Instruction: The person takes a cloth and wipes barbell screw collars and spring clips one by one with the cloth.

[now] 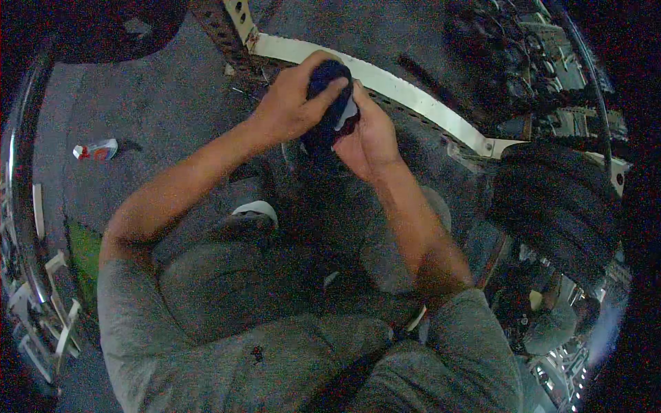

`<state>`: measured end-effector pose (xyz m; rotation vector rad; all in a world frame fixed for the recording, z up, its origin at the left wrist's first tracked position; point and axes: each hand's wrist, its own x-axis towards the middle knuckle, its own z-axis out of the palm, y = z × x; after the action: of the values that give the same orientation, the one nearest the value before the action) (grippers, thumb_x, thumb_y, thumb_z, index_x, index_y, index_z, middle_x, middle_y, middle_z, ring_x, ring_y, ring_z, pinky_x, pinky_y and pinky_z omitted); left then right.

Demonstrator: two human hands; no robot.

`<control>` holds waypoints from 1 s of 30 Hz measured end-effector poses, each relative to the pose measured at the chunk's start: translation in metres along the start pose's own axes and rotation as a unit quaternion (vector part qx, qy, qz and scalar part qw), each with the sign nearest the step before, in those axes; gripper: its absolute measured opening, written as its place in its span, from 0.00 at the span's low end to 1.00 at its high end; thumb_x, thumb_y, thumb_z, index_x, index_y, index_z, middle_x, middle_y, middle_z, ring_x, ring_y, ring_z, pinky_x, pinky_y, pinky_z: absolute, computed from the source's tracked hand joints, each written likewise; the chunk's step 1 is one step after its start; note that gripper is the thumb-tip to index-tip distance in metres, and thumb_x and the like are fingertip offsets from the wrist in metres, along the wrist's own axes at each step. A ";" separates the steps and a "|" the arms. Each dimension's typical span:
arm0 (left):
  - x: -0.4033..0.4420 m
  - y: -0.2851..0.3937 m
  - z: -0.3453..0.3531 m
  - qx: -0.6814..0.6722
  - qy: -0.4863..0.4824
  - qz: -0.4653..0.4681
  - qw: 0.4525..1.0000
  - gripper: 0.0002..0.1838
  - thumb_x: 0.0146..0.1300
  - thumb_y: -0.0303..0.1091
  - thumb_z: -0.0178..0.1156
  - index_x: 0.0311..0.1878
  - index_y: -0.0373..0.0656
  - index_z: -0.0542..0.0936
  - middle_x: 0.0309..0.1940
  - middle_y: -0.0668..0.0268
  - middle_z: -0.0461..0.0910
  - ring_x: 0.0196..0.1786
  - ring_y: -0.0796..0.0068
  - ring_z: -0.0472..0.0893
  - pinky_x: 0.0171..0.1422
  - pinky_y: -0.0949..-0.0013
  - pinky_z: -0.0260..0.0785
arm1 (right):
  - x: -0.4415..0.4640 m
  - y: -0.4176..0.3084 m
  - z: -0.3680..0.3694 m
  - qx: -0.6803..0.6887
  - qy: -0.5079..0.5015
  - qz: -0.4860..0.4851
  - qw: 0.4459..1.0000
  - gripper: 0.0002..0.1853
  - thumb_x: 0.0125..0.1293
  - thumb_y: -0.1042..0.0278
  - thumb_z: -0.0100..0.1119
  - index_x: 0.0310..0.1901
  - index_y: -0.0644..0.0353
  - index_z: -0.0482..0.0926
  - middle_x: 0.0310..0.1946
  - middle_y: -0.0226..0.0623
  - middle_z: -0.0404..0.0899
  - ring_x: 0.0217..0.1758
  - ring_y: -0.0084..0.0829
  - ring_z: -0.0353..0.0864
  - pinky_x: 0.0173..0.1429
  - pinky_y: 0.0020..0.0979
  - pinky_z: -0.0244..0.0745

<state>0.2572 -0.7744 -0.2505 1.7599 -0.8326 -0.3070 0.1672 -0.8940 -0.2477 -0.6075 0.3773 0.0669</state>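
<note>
Both hands are raised in front of me, above the dark floor and near a white metal beam. My left hand [292, 100] is closed round the upper left side of a dark blue, soft-looking item [333, 69], thumb laid across its front. My right hand [375, 134] grips the same item from the right and below. A pale grey patch and a dark red part show along its right edge. Dim light and the fingers hide its exact kind. My bent legs in dark clothing lie beneath the forearms.
The curved-looking white beam [413, 93] runs behind my hands and joins a perforated post [237, 20]. A small clear bottle with red marking [98, 150] is on the floor [151, 103] at left. Dark ribbed, rounded objects [558, 206] stand at right, beside a reflective surface.
</note>
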 end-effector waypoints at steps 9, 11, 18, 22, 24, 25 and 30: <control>0.001 0.005 -0.008 -0.056 -0.127 0.057 0.989 0.33 0.56 0.34 0.71 0.64 0.48 0.66 0.56 0.63 0.74 0.58 0.70 0.73 0.66 0.64 0.65 | -0.009 -0.007 0.003 -0.017 -0.027 0.003 0.999 0.24 0.77 0.50 0.36 0.58 0.61 0.71 0.52 0.41 0.77 0.56 0.38 0.78 0.61 0.45 0.73; 0.004 0.007 -0.009 -0.037 -0.147 0.083 0.985 0.36 0.55 0.33 0.71 0.65 0.48 0.65 0.58 0.63 0.73 0.61 0.69 0.72 0.68 0.63 0.63 | -0.007 -0.008 -0.004 -0.032 -0.021 0.003 0.999 0.24 0.77 0.50 0.37 0.58 0.61 0.71 0.52 0.41 0.78 0.55 0.38 0.79 0.60 0.44 0.74; 0.008 0.007 -0.024 -0.073 -0.220 0.108 0.967 0.40 0.56 0.32 0.69 0.71 0.48 0.62 0.67 0.61 0.67 0.69 0.65 0.67 0.73 0.61 0.58 | -0.006 -0.020 -0.004 -0.049 0.006 -0.011 0.999 0.21 0.76 0.51 0.39 0.55 0.59 0.72 0.50 0.39 0.79 0.53 0.35 0.80 0.57 0.39 0.76; 0.008 0.010 -0.032 -0.037 -0.217 0.087 0.972 0.36 0.60 0.32 0.66 0.71 0.48 0.63 0.67 0.61 0.69 0.68 0.65 0.69 0.72 0.60 0.59 | -0.002 -0.027 -0.013 -0.049 -0.014 -0.003 0.999 0.17 0.76 0.52 0.40 0.52 0.55 0.74 0.49 0.37 0.79 0.50 0.34 0.81 0.55 0.40 0.77; 0.007 0.000 -0.030 -0.013 -0.180 0.113 0.977 0.31 0.61 0.33 0.65 0.67 0.44 0.67 0.57 0.57 0.77 0.58 0.63 0.77 0.64 0.62 0.67 | 0.001 -0.026 -0.015 -0.050 -0.020 -0.021 0.998 0.16 0.76 0.53 0.41 0.51 0.53 0.74 0.48 0.37 0.79 0.48 0.33 0.81 0.54 0.41 0.77; 0.006 -0.004 -0.028 -0.002 -0.161 0.125 0.979 0.28 0.62 0.33 0.65 0.65 0.43 0.69 0.52 0.56 0.81 0.54 0.62 0.81 0.60 0.63 0.71 | 0.001 -0.026 -0.015 -0.059 -0.013 -0.022 0.998 0.16 0.76 0.52 0.41 0.51 0.53 0.74 0.48 0.36 0.79 0.48 0.33 0.81 0.54 0.41 0.77; 0.000 -0.015 -0.020 -0.017 -0.054 0.067 0.996 0.19 0.63 0.39 0.66 0.53 0.39 0.78 0.38 0.62 0.84 0.41 0.73 0.82 0.49 0.68 0.74 | -0.004 -0.013 0.001 -0.076 0.037 -0.006 0.996 0.17 0.76 0.53 0.42 0.54 0.54 0.73 0.48 0.34 0.79 0.49 0.33 0.80 0.52 0.40 0.77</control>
<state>0.2746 -0.7581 -0.2568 1.6579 -1.0125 -0.3286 0.1662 -0.9041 -0.2383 -0.7651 0.4428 0.0618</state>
